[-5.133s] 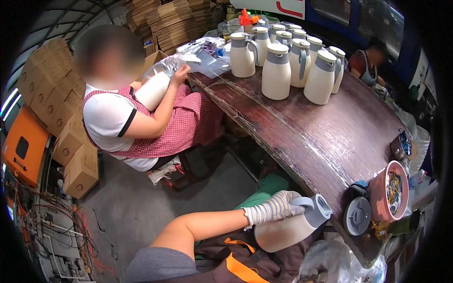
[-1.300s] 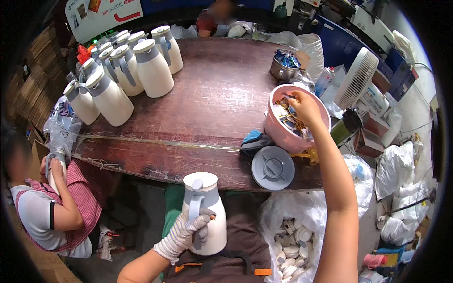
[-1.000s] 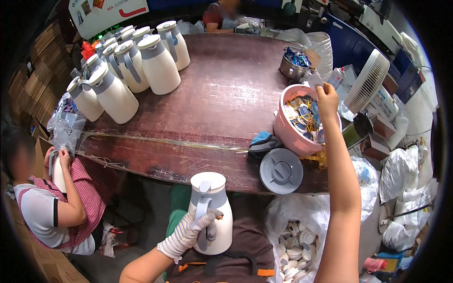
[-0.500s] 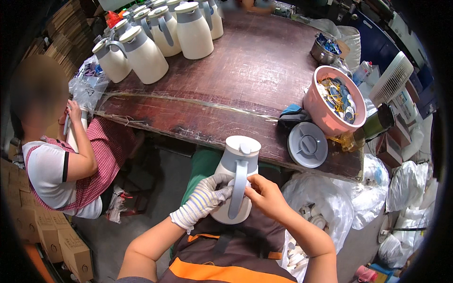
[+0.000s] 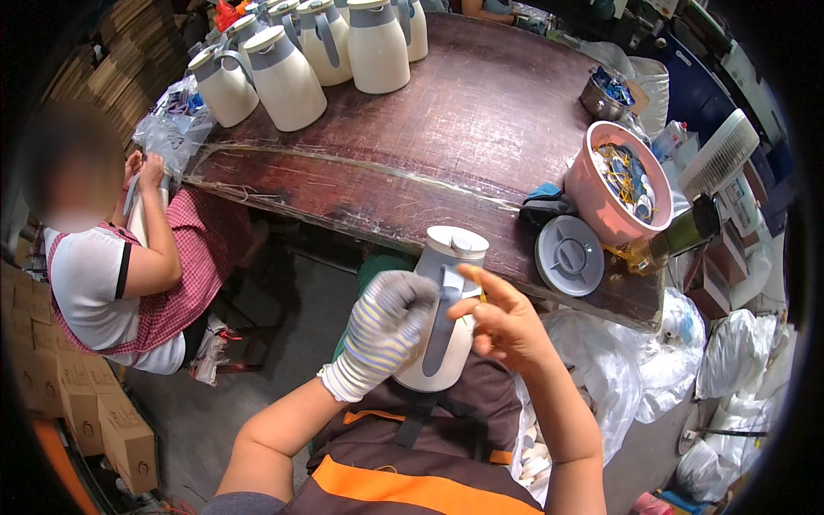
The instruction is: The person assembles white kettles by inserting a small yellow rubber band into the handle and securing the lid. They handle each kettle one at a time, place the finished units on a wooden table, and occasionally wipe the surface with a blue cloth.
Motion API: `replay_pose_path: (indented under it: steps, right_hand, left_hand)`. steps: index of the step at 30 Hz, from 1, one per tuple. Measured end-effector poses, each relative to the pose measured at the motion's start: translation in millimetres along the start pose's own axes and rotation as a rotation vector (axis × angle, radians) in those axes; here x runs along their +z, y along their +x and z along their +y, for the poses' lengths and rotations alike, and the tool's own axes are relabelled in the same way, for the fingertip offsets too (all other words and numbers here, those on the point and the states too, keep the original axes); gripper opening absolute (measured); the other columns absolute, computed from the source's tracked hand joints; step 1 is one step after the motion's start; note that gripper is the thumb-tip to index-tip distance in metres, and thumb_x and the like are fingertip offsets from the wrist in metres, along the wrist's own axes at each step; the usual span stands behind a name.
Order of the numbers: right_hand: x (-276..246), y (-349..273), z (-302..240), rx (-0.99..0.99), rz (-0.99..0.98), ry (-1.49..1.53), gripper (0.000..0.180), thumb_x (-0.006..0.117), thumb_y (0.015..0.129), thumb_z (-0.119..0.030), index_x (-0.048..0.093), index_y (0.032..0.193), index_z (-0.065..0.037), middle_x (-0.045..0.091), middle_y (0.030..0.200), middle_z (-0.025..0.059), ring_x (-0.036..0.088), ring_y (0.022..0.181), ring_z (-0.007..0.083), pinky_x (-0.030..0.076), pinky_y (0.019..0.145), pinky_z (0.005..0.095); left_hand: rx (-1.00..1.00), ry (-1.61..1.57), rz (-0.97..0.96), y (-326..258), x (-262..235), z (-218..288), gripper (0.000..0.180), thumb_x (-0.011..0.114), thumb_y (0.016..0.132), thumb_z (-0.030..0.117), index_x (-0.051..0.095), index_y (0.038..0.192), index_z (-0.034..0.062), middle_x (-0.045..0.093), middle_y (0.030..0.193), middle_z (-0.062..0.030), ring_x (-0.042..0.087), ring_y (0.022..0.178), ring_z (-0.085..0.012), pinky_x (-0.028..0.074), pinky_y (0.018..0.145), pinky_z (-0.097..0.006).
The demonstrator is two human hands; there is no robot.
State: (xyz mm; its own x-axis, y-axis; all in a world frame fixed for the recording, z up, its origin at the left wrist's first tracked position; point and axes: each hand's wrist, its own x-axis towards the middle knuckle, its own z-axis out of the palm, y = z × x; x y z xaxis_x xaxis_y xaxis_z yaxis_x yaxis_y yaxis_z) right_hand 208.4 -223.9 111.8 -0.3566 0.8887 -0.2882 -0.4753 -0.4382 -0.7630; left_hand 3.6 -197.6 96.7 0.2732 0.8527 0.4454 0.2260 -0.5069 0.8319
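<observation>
One thermal jug (image 5: pixel 461 345) rests on the lap (image 5: pixel 468 421), just before the near edge of the tabletop (image 5: pixel 481 112). Grouped thermal jugs (image 5: pixel 292 90) stand at its far left. Right end: bucket (image 5: pixel 588 196) with small parts (image 5: pixel 635 184) in it; metal pot (image 5: pixel 601 105) behind; round lid (image 5: pixel 569 256) before it. Seated co-worker (image 5: pixel 120 292) left of tabletop. Plastic sack (image 5: pixel 605 356) right of lap.
</observation>
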Motion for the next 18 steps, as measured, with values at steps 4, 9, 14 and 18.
replay_pose_path:
  steps: [4, 9, 14, 18]
  right_hand:
    - [4.0, 5.7, 9.9, -0.100, 0.002, -0.308, 0.040, 0.073, 0.086, -0.017, 0.062, 0.122, -0.004, 0.068, 0.092, 0.0046, 0.063, 0.072, 0.0073, 0.042, 0.054, 0.0185]
    - [18.0, 8.9, -1.3, -0.575, 0.150, -1.157, 0.019, 0.078, 0.074, -0.009, 0.067, 0.088, -0.004, 0.064, 0.088, 0.0057, 0.059, 0.087, 0.0190, 0.046, 0.078, 0.0307]
    - [-32.3, 21.7, -12.0, -0.875, 0.565, -1.468, 0.017, 0.076, 0.073, -0.009, 0.060, 0.078, -0.006, 0.059, 0.078, 0.0084, 0.055, 0.080, 0.0287, 0.043, 0.073, 0.0381]
    - [-71.1, -1.0, 27.6, -0.657, 0.552, -1.350, 0.017, 0.075, 0.075, -0.009, 0.059, 0.077, -0.004, 0.059, 0.080, 0.0105, 0.055, 0.080, 0.0298, 0.043, 0.073, 0.0380]
  left_hand:
    - [0.089, 0.091, -0.068, -5.9, -2.3, 10.3, 0.029, 0.065, 0.078, -0.006, 0.064, 0.104, 0.0065, 0.060, 0.096, -0.0080, 0.063, 0.084, -0.0225, 0.051, 0.079, -0.033]
    - [-0.664, -0.838, -0.151, -13.0, 13.3, -1.9, 0.050, 0.069, 0.083, 0.011, 0.049, 0.129, 0.0073, 0.061, 0.098, -0.0005, 0.059, 0.083, -0.0099, 0.048, 0.072, -0.023]
    - [-0.932, -0.805, -0.132, -16.1, 1.2, -4.2, 0.031, 0.070, 0.087, 0.015, 0.058, 0.114, 0.0053, 0.056, 0.079, 0.0034, 0.049, 0.062, -0.0044, 0.043, 0.056, -0.021]
    - [-0.900, -0.774, -0.067, -17.6, -18.8, -10.6, 0.033, 0.072, 0.087, 0.015, 0.058, 0.114, 0.0026, 0.056, 0.075, 0.0026, 0.048, 0.058, -0.0040, 0.038, 0.050, -0.020]
